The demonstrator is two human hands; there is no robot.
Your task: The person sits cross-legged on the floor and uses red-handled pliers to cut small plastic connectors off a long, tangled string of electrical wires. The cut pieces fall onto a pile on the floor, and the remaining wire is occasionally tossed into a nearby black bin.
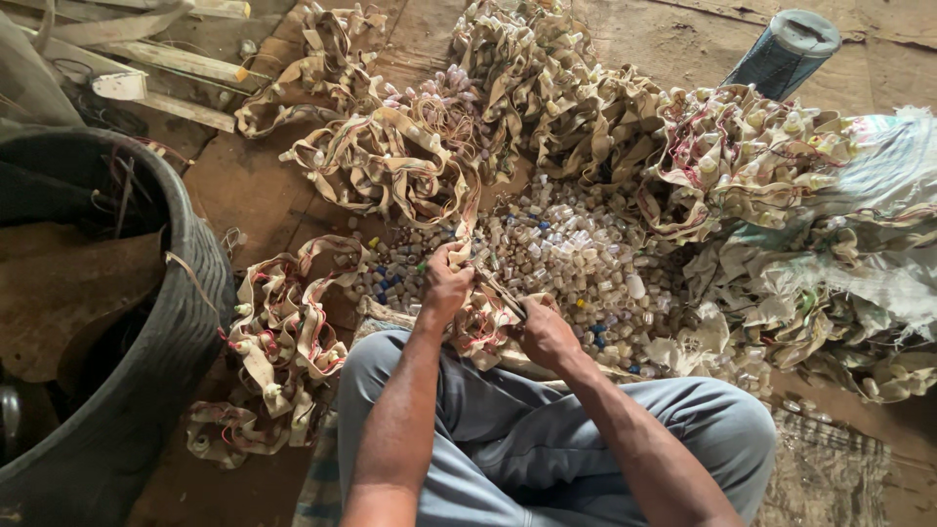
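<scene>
Beige webbing strip (467, 220), studded with small plastic caps and threaded with red and green wire, pinched at its upper part by the left hand (444, 285), fingers curled tight around it, thumb pressed to the front. Held taut from there down to the bunched end (480, 330) over the lap. Gripped in the right hand (547, 335): a thin dark blade-like tool (501, 291), fingers closed in a fist around the handle, tip laid against the strip just beside the left hand. Exact kind of tool too small to tell.

Spread on the wooden floor (244, 185) right in front of the hands: a heap of loose small caps and vials (576, 263), mostly pale, a few blue and yellow. Piled beyond and to both sides: more tangled capped strips (390, 156), one loose length (283, 351) lying left of the knee. Stood far left: a big black rubber tub (185, 293). Lay at the right: woven sacking (878, 205). Rested at the top right: a dark mesh-wrapped cylinder with a pale lid (786, 49). Covered the crossed legs: grey trousers (547, 429).
</scene>
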